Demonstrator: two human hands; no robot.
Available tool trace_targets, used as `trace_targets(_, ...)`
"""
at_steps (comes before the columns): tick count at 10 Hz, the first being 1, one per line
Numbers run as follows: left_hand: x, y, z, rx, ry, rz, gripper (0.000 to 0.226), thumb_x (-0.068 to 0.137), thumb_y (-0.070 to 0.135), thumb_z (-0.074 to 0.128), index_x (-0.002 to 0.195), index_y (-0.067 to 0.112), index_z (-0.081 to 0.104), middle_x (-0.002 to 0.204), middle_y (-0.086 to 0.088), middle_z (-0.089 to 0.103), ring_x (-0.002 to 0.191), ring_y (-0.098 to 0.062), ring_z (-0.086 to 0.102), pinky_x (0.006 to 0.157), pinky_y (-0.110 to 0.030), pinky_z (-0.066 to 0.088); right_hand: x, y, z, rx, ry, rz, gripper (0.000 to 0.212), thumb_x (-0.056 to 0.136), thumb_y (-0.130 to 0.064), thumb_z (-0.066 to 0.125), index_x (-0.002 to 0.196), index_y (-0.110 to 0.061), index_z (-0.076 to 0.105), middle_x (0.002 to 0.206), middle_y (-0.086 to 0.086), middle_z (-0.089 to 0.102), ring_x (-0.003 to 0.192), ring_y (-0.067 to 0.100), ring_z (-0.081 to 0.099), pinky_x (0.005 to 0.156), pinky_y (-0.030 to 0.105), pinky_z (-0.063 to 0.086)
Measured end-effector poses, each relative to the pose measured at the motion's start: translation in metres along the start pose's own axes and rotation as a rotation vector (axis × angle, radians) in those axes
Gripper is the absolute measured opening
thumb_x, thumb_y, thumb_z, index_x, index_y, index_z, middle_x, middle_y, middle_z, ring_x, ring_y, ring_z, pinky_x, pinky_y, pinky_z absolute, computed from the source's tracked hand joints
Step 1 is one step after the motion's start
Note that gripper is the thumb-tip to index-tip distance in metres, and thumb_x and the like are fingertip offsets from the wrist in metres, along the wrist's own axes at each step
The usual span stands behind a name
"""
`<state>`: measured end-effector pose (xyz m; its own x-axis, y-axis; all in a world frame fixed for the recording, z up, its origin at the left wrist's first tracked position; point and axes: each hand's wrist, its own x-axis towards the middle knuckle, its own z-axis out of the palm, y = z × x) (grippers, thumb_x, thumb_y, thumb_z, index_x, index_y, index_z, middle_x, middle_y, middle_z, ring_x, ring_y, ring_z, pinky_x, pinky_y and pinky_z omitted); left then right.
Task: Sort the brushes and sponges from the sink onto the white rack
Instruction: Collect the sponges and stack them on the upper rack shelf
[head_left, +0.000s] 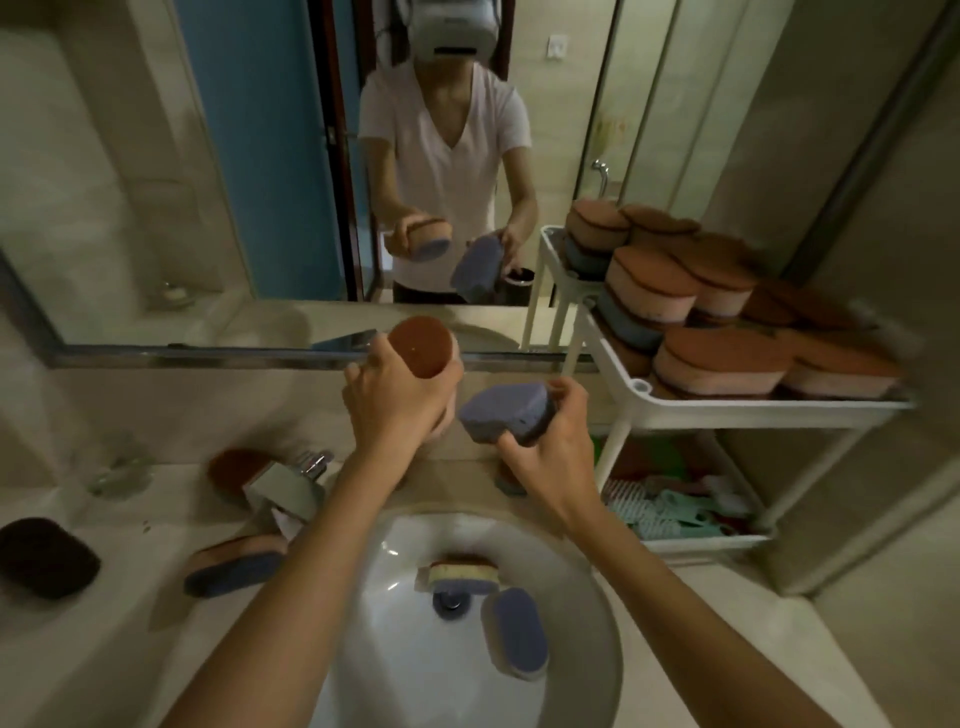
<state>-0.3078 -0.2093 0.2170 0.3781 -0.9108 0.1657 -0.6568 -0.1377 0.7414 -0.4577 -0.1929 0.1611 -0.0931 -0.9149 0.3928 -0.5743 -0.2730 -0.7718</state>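
Though dim, beige counter (701, 649) (perhaps marble) around sink (395, 629).

Dim yellowish indoor light falling unevenly, small highlights glinting on the white sink (395, 613), corners darkening, wide-angle lens bowing the mirror frame (208, 356) and rack (727, 413), stacked sponges (722, 364) smearing with blur.

Both bare forearms reach forward from the bottom edge, drawing closer together toward the hands. The left hand (397, 397) is raised with its back to the camera, fingers curled round a brown sponge (420, 347). The right hand (553, 441), just beside it and slightly lower, grips a blue sponge (506, 410) between thumb and curled fingers.
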Motion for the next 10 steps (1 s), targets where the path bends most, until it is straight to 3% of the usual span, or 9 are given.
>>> trace_targets(1,-0.007,0.033,-0.015,-0.174,-0.022,0.05,0.073,0.08,0.053,0.059,0.134,0.015,0.029,0.132,-0.012,0.047,0.118,-0.032,0.049,0.087,-0.037,0.04,0.003,-0.031,-0.036,0.023,0.088,-0.096,0.065,0.071,-0.029,0.073,0.119,-0.015,0.032,0.112,0.004,0.048,0.096,0.012,0.055,0.068,0.01,0.05)
trace_targets(2,-0.013,0.067,-0.024,-0.245,-0.043,0.083,0.074,0.081,0.054,0.058,0.136,0.016,0.028,0.133,-0.011,0.046,0.119,-0.032,0.05,0.087,-0.038,0.04,0.012,-0.055,-0.066,0.043,0.149,-0.178,0.064,0.071,-0.029,0.074,0.118,-0.015,0.032,0.111,0.003,0.043,0.092,0.006,0.052,0.072,0.016,0.053)
trace_targets(3,-0.018,0.103,-0.023,-0.301,-0.07,0.1,0.07,0.082,0.055,0.056,0.134,0.016,0.031,0.132,-0.01,0.048,0.117,-0.032,0.05,0.081,-0.034,0.036,0.027,-0.069,-0.097,0.105,0.218,-0.155,0.06,0.075,-0.025,0.071,0.121,-0.018,0.034,0.118,0.003,0.046,0.103,0.013,0.055,0.083,0.028,0.056)
trace_targets(5,-0.018,0.166,-0.002,-0.455,-0.24,0.088,0.076,0.08,0.063,0.053,0.136,0.017,0.032,0.129,-0.008,0.052,0.114,-0.029,0.054,0.088,-0.037,0.042,0.059,-0.077,-0.156,0.152,0.331,-0.127,0.052,0.081,-0.029,0.067,0.113,-0.028,0.026,0.111,-0.007,0.045,0.106,0.012,0.054,0.089,0.028,0.051)
trace_targets(7,-0.017,0.225,0.024,-0.47,-0.288,0.112,0.081,0.082,0.054,0.057,0.14,0.005,0.029,0.136,-0.019,0.047,0.123,-0.034,0.049,0.1,-0.04,0.04,0.105,-0.051,-0.219,0.077,0.314,0.097,0.063,0.083,-0.041,0.063,0.124,-0.011,0.026,0.111,0.005,0.048,0.096,0.02,0.055,0.08,0.032,0.05)
trace_targets(8,-0.002,0.245,0.049,-0.597,-0.381,0.101,0.099,0.062,0.069,0.061,0.135,0.006,0.039,0.138,-0.017,0.048,0.125,-0.035,0.049,0.105,-0.048,0.041,0.134,-0.026,-0.246,0.056,0.277,0.237,0.068,0.082,-0.048,0.061,0.127,-0.008,0.03,0.114,0.01,0.05,0.103,0.028,0.057,0.081,0.036,0.051)
trace_targets(9,0.025,0.262,0.081,-0.71,-0.483,-0.064,0.108,0.048,0.078,0.059,0.129,0.008,0.048,0.132,-0.016,0.055,0.115,-0.029,0.056,0.103,-0.047,0.043,0.16,-0.001,-0.262,-0.074,0.255,0.307,0.067,0.082,-0.055,0.058,0.123,-0.006,0.04,0.108,0.01,0.053,0.092,0.026,0.054,0.065,0.028,0.042)
trace_targets(10,0.021,0.272,0.087,-0.802,-0.609,-0.17,0.066,0.078,0.062,0.057,0.117,0.008,0.052,0.111,-0.013,0.06,0.105,-0.027,0.057,0.103,-0.041,0.041,0.183,0.021,-0.261,-0.13,0.228,0.33,0.064,0.082,-0.055,0.058,0.121,-0.008,0.041,0.106,0.009,0.056,0.094,0.03,0.057,0.067,0.031,0.044)
